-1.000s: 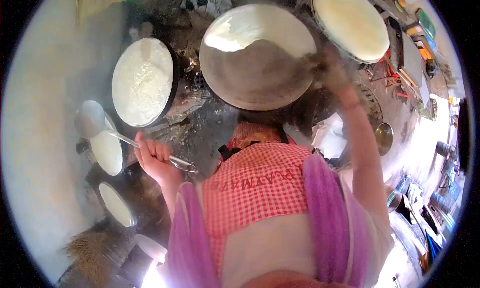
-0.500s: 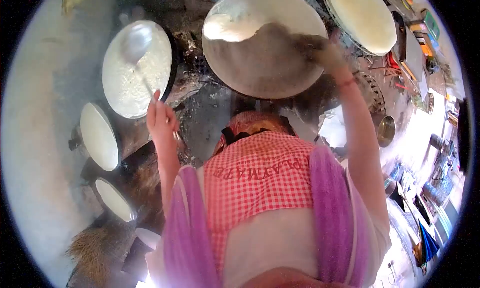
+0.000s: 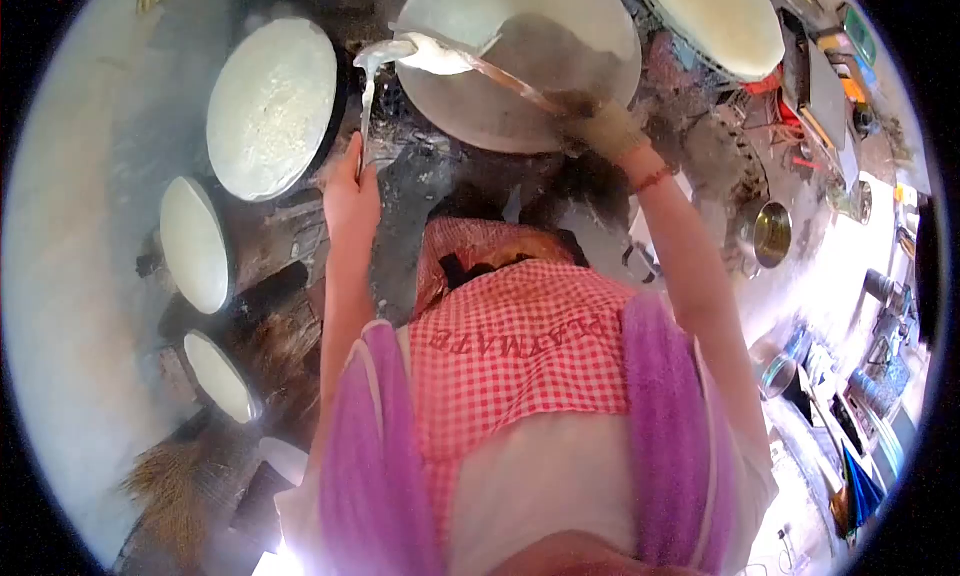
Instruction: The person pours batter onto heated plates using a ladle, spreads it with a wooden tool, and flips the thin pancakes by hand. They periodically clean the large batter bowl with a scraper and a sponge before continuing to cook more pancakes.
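My left hand [image 3: 350, 196] is closed on the thin handle of a metal ladle [image 3: 385, 52], whose bowl is tipped up and coated white. My right hand [image 3: 608, 134], looking dark and gloved toward the fingers, is closed on the brown handle of a spatula [image 3: 445, 58] with a flat end covered in thick white batter. The ladle bowl meets the spatula's tip, or lies very close to it. Both are over the left rim of a wide round pan [image 3: 500, 126] with a pale, partly shadowed surface. Left of the ladle is a round pan of lumpy white batter [image 3: 272, 111].
Two smaller white-topped round vessels [image 3: 195, 246] [image 3: 222, 376] line the left side, above a straw broom [image 3: 165, 496]. A cream-coloured round [image 3: 715, 21] sits at the upper right. A brass-coloured bowl [image 3: 772, 234] stands on the right, with household clutter beyond.
The ladle has moved right, from above the batter pan to the wide pan's edge. My right hand has come down slightly, and the batter-covered spatula now points left toward the ladle.
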Action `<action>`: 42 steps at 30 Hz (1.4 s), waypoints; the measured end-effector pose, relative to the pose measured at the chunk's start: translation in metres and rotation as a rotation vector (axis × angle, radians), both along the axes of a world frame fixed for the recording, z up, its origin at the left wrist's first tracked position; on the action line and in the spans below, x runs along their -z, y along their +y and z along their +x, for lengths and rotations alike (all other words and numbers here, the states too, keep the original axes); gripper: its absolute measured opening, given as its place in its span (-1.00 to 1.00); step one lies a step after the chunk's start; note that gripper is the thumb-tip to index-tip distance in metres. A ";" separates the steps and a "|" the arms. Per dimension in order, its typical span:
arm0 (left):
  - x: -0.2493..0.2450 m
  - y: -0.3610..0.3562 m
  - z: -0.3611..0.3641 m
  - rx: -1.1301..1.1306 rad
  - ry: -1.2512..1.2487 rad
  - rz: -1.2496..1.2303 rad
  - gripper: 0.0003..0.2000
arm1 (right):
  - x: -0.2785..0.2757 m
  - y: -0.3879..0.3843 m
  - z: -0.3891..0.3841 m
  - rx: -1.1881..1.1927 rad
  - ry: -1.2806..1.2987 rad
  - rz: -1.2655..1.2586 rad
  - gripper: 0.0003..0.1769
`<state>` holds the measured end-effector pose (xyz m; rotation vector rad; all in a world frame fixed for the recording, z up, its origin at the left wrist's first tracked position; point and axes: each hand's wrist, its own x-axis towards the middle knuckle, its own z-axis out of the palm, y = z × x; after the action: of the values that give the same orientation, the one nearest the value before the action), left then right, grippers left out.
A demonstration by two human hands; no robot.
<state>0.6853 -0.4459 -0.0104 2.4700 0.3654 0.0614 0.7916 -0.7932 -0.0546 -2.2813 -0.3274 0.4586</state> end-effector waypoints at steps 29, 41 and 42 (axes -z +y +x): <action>-0.019 0.173 -0.108 -0.401 -0.016 -1.361 -0.65 | 0.048 0.179 -0.184 0.963 0.506 0.885 -0.54; -0.023 0.178 -0.130 -0.364 -0.091 -1.490 -0.66 | 0.087 0.018 -0.143 0.633 -0.053 -0.385 -0.58; -0.023 0.174 -0.128 -0.366 -0.084 -1.484 -0.66 | 0.078 0.032 -0.158 0.551 -0.175 -0.466 -0.55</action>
<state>0.5569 -0.2719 0.0129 0.9241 0.5444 0.0244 0.6339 -0.7608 -0.1326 -2.7289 0.3631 0.0460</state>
